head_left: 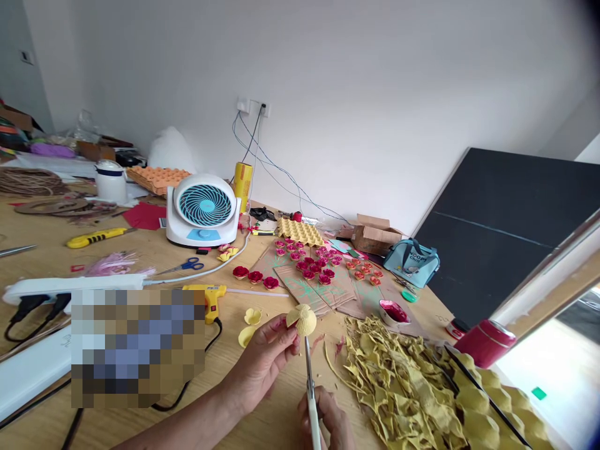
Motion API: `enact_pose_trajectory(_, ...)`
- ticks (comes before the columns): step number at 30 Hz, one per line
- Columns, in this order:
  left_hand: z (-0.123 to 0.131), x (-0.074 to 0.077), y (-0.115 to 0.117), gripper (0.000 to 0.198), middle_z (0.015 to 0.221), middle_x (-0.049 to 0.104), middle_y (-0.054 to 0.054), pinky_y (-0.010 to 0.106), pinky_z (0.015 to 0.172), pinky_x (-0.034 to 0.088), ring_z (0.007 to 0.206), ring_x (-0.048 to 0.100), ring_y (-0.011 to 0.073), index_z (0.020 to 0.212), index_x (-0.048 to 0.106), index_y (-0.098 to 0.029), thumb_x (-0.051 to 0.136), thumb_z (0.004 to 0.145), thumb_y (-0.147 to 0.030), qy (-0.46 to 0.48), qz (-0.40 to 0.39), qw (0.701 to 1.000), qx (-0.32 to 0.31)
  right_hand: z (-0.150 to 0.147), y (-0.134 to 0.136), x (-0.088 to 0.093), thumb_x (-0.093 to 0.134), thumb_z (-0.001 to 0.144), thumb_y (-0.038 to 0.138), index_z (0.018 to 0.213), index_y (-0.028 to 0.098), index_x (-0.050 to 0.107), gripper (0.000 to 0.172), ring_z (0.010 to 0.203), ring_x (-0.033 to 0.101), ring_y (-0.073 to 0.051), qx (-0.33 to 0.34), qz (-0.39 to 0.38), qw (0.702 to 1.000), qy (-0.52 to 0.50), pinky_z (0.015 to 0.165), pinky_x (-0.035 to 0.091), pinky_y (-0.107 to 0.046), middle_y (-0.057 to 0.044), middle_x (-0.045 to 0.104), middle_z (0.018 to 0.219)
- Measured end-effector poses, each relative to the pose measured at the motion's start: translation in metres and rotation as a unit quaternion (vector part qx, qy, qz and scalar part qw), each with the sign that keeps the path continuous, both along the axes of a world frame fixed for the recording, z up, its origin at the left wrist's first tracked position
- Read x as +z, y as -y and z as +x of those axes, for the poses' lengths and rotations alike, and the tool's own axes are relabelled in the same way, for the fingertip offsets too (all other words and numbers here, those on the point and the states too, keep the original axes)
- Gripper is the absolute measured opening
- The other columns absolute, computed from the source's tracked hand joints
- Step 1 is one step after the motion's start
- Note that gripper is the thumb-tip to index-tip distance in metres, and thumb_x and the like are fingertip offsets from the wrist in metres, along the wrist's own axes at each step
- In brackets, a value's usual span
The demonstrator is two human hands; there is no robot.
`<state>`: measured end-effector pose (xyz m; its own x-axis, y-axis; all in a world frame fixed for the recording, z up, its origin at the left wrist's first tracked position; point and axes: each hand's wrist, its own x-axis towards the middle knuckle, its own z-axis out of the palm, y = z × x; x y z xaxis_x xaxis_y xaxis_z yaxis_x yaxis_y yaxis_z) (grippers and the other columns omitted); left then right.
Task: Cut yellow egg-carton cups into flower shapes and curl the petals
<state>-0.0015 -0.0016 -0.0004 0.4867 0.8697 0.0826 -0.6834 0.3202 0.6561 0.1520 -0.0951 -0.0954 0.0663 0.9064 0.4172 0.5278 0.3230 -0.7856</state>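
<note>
Wooden table (pixel 225 350), painted flowers (pixel 308 274) beyond the left hand (pixel 267 350) look done; it pinches an unpainted, part-cut yellow cup (pixel 307 322), right hand (pixel 330 415) gripping scissors (pixel 310 389).

A white wall (pixel 356 81) rose behind the wooden table (pixel 42 269) and bore a socket (pixel 267 112). A switch (pixel 27 57) sat at far left. At right slanted a black panel (pixel 510 212), crossed by a pale line. Brightness glared lower right.

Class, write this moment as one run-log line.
left hand: holds yellow cup | right hand: holds scissors, blades at cup | nearby: yellow scraps, red flowers
</note>
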Motion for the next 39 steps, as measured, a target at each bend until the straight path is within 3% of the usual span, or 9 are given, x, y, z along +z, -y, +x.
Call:
enact_pose_trajectory(13, 0.002, -0.006, 0.005, 0.017, 0.078, 0.064, 0.000, 0.023, 0.071, 0.044, 0.069, 0.053, 0.0085, 0.082, 0.071, -0.016, 0.083, 0.072, -0.023, -0.005, -0.011, 0.999, -0.040, -0.003, 0.003, 0.005, 0.042, 0.091, 0.063, 0.083, 0.021, 0.061, 0.047, 0.060, 0.048, -0.016, 0.009, 0.020, 0.999, -0.031, 0.058, 0.037, -0.028, 0.000, 0.054, 0.062)
enact_pose_trajectory(24, 0.001, -0.004, 0.008, 0.021, 0.078, 0.063, 0.000, 0.023, 0.071, 0.045, 0.069, 0.054, 0.0089, 0.085, 0.070, -0.015, 0.084, 0.070, -0.021, 0.007, -0.032, 0.998, -0.054, -0.004, 0.005, 0.016, 0.037, 0.091, 0.069, 0.080, 0.022, 0.061, 0.054, 0.064, 0.048, -0.018, 0.018, 0.020, 1.000, -0.002, 0.063, 0.038, -0.030, 0.000, 0.053, 0.060)
enact_pose_trajectory(39, 0.001, 0.001, 0.010, 0.023, 0.078, 0.064, 0.001, 0.024, 0.071, 0.047, 0.067, 0.055, 0.0088, 0.083, 0.072, -0.015, 0.086, 0.066, -0.020, 0.008, -0.061, 0.997, -0.039, -0.002, 0.003, 0.004, 0.040, 0.091, 0.064, 0.084, 0.021, 0.061, 0.048, 0.056, 0.046, -0.016, 0.019, 0.008, 0.999, -0.032, 0.056, 0.037, -0.028, 0.002, 0.049, 0.057)
